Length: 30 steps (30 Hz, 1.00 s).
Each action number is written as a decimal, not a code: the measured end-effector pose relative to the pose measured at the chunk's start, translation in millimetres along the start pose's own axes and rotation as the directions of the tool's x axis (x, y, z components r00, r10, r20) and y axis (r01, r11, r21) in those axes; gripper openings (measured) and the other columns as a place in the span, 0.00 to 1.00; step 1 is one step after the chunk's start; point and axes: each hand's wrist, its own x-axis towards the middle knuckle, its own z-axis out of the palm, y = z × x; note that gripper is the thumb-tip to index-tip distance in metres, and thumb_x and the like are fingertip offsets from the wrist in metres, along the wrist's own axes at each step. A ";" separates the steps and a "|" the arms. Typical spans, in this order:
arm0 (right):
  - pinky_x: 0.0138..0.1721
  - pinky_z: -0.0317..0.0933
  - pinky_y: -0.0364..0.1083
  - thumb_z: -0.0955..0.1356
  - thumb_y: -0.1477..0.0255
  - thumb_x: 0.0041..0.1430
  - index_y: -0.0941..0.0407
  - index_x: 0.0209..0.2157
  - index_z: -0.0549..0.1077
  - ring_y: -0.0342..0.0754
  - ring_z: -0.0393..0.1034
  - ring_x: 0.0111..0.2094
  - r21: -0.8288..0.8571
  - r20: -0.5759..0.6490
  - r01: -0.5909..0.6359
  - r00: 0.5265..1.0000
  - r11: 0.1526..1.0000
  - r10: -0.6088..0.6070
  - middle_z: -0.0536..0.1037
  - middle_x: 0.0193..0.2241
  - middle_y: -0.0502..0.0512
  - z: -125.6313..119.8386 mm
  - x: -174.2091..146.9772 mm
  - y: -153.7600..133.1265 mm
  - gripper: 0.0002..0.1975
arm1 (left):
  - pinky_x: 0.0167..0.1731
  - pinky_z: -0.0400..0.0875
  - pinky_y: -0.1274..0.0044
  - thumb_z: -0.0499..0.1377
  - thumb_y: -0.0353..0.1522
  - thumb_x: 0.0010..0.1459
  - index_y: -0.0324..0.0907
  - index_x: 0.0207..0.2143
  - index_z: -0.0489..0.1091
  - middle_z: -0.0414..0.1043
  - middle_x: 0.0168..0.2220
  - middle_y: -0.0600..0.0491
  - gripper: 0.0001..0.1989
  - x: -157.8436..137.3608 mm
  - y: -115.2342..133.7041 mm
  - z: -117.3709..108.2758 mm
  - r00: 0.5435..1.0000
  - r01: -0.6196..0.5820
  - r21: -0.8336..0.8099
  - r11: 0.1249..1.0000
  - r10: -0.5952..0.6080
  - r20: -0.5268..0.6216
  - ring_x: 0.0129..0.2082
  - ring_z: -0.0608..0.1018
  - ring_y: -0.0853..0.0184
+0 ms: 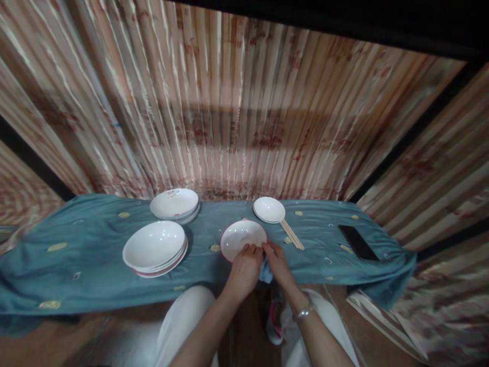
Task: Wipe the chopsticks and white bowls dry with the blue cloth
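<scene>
A white bowl with a red rim (240, 234) is in front of me, its inside facing up. My left hand (246, 266) is closed at its near rim, with the fingers curled over the edge. Beside it, my right hand (278, 261) is closed at the bowl's right edge, its fingertips close to the left ones. A light blue cloth (266, 273) hangs between the hands, under the right fingers. The bowl's near edge and part of the cloth are hidden by my hands.
Stacked large white bowls (155, 244) stand at the left, with stacked plates (174, 203) behind. Small white dishes (269, 209), wooden chopsticks (292, 235) and a black phone (358, 242) lie to the right on the green tablecloth (95, 255). A striped curtain (229, 127) hangs behind.
</scene>
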 end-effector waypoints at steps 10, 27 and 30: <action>0.33 0.61 0.47 0.59 0.57 0.49 0.56 0.23 0.71 0.49 0.66 0.27 -0.009 -0.138 0.011 0.990 1.000 -0.012 0.76 0.23 0.55 -26.2 20.9 4.0 0.18 | 0.60 0.55 0.56 0.53 0.26 0.59 0.39 0.52 0.66 0.64 0.59 0.42 0.18 11.9 2.3 5.9 0.970 -0.110 -0.114 0.987 0.081 -0.230 0.63 0.59 0.54; 0.51 0.61 0.53 0.58 0.61 0.50 0.66 0.52 0.69 0.57 0.68 0.51 -0.238 -0.369 -0.063 0.929 0.969 -0.030 0.74 0.49 0.70 -57.6 123.5 40.0 0.33 | 0.61 0.53 0.56 0.54 0.26 0.54 0.37 0.62 0.51 0.44 0.67 0.35 0.32 91.5 -39.2 82.8 0.967 -0.003 -0.455 0.891 -0.113 -0.228 0.67 0.50 0.54; 0.50 0.63 0.52 0.58 0.63 0.50 0.64 0.51 0.71 0.56 0.69 0.49 -0.243 -0.363 -0.070 0.931 0.968 -0.023 0.76 0.48 0.68 -57.9 132.9 47.9 0.30 | 0.61 0.53 0.56 0.55 0.26 0.54 0.37 0.61 0.52 0.45 0.67 0.35 0.32 99.1 -43.8 89.1 0.968 0.011 -0.453 0.891 -0.123 -0.219 0.67 0.51 0.53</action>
